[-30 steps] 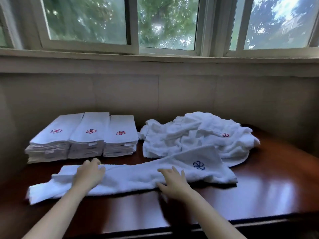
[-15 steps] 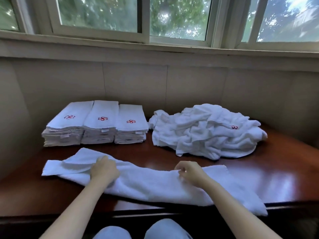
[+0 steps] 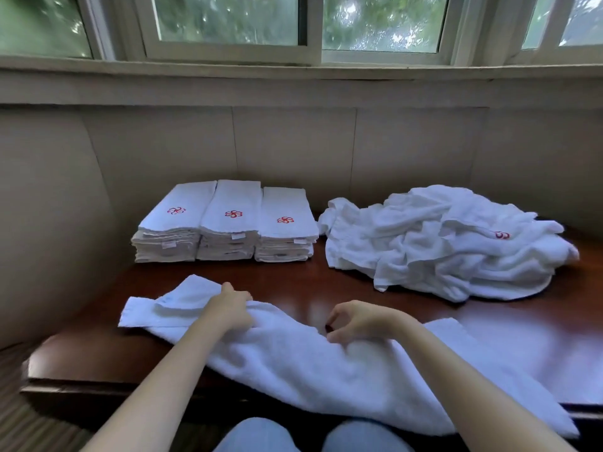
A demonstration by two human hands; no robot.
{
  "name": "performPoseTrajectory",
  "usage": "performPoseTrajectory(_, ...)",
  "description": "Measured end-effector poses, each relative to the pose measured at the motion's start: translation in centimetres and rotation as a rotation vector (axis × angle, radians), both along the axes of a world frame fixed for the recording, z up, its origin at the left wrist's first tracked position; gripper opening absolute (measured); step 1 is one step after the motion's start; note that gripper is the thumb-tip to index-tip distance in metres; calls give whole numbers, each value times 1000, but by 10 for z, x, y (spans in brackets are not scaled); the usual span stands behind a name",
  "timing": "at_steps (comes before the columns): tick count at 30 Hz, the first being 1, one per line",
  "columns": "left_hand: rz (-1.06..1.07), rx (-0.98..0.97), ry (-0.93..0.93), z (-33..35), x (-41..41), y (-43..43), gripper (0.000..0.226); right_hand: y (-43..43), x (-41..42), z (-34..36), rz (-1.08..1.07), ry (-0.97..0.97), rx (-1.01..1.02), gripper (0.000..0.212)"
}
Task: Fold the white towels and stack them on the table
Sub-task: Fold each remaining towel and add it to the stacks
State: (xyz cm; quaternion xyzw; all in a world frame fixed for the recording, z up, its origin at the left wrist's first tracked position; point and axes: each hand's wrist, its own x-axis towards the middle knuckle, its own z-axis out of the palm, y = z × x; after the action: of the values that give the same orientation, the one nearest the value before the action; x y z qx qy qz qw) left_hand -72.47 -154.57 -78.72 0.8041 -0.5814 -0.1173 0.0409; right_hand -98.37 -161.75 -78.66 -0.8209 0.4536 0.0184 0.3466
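Long white terry towel [image 3: 310, 363] lies crosswise on the front of the dark glossy wooden table [image 3: 287, 278], its right end drooping over the near edge. My read: left hand [image 3: 230, 309] grips the far hem with fingers curled into the cloth. Right hand [image 3: 355, 322] pinches the same hem with thumb and forefinger (a shallow pinch). The towel looks soft, light and limp, and likely slides on the polish, so I'd hold it at the hem corners, not mid-span. 3 stacks of folded white towels [image 3: 225, 223] sit back left, a heap of unfolded white towels [image 3: 440, 243] back right.

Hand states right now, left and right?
Left hand: closed, gripping the long white terry towel.
Right hand: closed, pinching the same towel's far edge.
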Motion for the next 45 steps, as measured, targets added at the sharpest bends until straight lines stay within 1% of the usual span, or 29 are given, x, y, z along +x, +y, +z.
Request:
performPoseTrajectory(2,-27,-73,46,3,2,-2,21,2,9,4,42,-18,108,23)
performPoseTrajectory(3,-43,-137,96,5,2,-2,14,3,13,5,32,-32,133,23)
performPoseTrajectory(5,-62,-282,216,12,4,-1,17,5,21,6,-4,-69,159,29)
performPoseTrajectory(8,-49,-447,366,31,8,0,27,6,32,7,43,-64,163,21)
performPoseTrajectory(9,-40,-495,374,38,10,0,30,7,35,8,61,-51,212,16)
performPoseTrajectory(11,-23,-585,323,55,13,0,31,9,40,12,83,-41,333,7)
performPoseTrajectory(12,-13,-642,275,63,16,-1,29,9,43,15,91,-48,364,7)
performPoseTrajectory(13,-1,-711,223,72,19,-1,28,7,46,19,88,-35,349,8)
performPoseTrajectory(15,34,-852,151,87,27,-2,29,-2,47,32,68,91,176,14)
performPoseTrajectory(18,134,-994,116,105,41,-2,35,-27,42,58,87,371,-137,13)
performPoseTrajectory(20,191,-1040,76,118,51,-3,37,-43,34,84,-47,433,-330,14)
performPoseTrajectory(22,188,-1062,33,133,60,-5,39,-57,24,115,-251,356,-552,12)
performPoseTrajectory(24,174,-1097,-25,154,69,-7,37,-67,15,149,-428,184,-759,12)
performPoseTrajectory(26,180,-1157,-108,177,77,-7,31,-72,3,179,-561,62,-917,12)
performPoseTrajectory(27,186,-1196,-139,188,81,-6,30,-73,-4,189,-611,25,-954,13)
performPoseTrajectory(29,176,-1240,-109,205,82,-1,30,-69,-18,198,-665,-15,-958,13)
performPoseTrajectory(32,160,-1240,-91,204,77,10,27,-57,-34,185,-638,-57,-987,17)
performPoseTrajectory(34,197,-1164,-57,192,76,18,28,-48,-42,165,-529,-83,-970,23)
performPoseTrajectory(35,203,-1081,-37,185,77,22,32,-43,-47,155,-447,-106,-900,23)
performPoseTrajectory(36,199,-931,-74,178,78,26,37,-37,-54,145,-362,-144,-767,21)
performPoseTrajectory(37,198,-701,-165,171,81,31,39,-28,-61,135,-280,-179,-578,19)
performPoseTrajectory(38,191,-426,-272,163,80,37,39,-16,-69,125,-192,-186,-362,21)
performPoseTrajectory(39,163,-149,-322,154,78,44,35,-5,-75,115,-103,-140,-147,24)
performPoseTrajectory(40,116,114,-300,141,76,48,30,4,-80,103,-20,-32,22,27)
performPoseTrajectory(41,73,356,-270,125,74,51,32,10,-81,90,52,105,121,28)
performPoseTrajectory(42,22,555,-280,109,71,53,39,15,-80,76,111,240,173,27)
performPoseTrajectory(43,-25,696,-324,91,65,57,48,20,-76,64,145,342,195,23)
performPoseTrajectory(44,-74,735,-385,75,61,60,51,24,-72,54,162,405,215,16)
performPoseTrajectory(45,-92,716,-412,62,57,62,49,27,-68,47,174,435,232,12)
